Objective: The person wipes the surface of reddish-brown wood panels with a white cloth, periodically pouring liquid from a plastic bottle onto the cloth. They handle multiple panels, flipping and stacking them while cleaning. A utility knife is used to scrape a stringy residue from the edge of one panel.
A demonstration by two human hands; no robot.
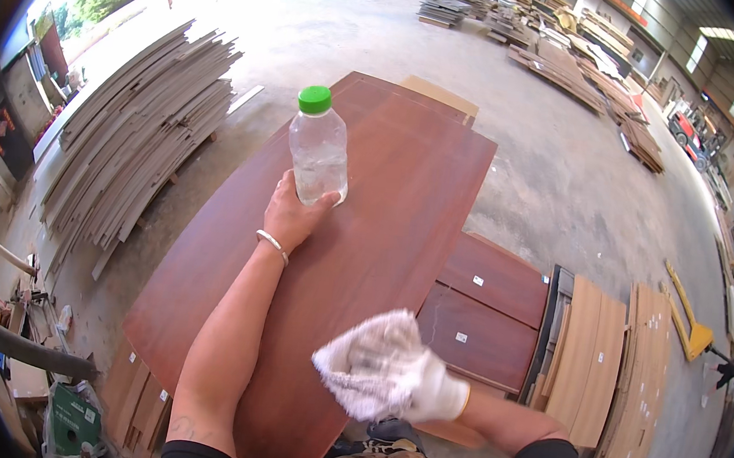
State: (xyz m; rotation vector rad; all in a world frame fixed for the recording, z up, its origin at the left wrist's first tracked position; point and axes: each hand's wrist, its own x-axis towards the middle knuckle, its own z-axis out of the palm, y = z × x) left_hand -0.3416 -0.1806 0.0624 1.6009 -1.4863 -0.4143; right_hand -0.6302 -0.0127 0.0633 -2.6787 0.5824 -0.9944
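My left hand (296, 212), bare with a white bangle at the wrist, is closed round the lower part of a clear plastic bottle (319, 149). The bottle has a green cap and some clear liquid inside. It is over the far half of a reddish-brown wooden panel (367, 229); whether its base touches the panel I cannot tell. In a white glove, my right hand (435, 393) grips a pale, fluffy cloth (367, 361) above the panel's near right edge. Motion blurs this hand a little, and the cloth hides some of its fingers.
Stacked long boards (142, 132) stand on the left. Right of the panel are dark red panels (487, 316) with small labels and light wood boards (589, 356). Farther right is a yellow pallet jack (694, 336). A red forklift (687, 136) and more board piles (567, 76) are at the back.
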